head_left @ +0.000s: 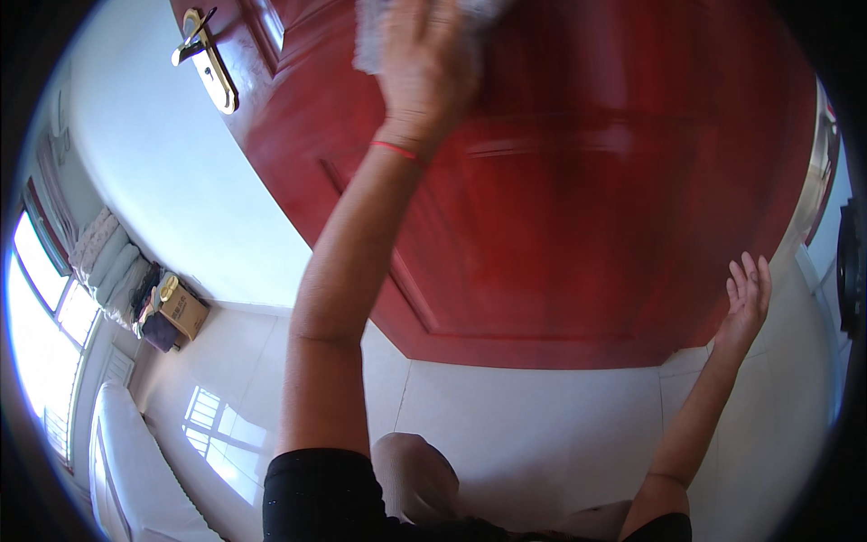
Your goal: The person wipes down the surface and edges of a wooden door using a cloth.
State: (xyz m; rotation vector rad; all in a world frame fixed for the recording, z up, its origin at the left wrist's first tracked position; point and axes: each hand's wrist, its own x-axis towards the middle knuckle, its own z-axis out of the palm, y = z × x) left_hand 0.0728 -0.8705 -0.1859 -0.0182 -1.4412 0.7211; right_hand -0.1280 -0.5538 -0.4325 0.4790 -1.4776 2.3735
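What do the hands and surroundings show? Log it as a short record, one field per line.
Left hand: on a pale cloth against the red door; fingertips cut off by the picture's top edge
Left wrist: thin red band
Right hand: nothing in it, fingers open, near the door's lower right
Door hardware: gold-toned handle plate, upper left
Floor: pale tiles
Far left: bright window, cardboard box

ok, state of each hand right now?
Left hand: on a pale cloth at the red door; fingers blurred and cut off, so open or closed can't be told.
Right hand: open, nothing visible in it.
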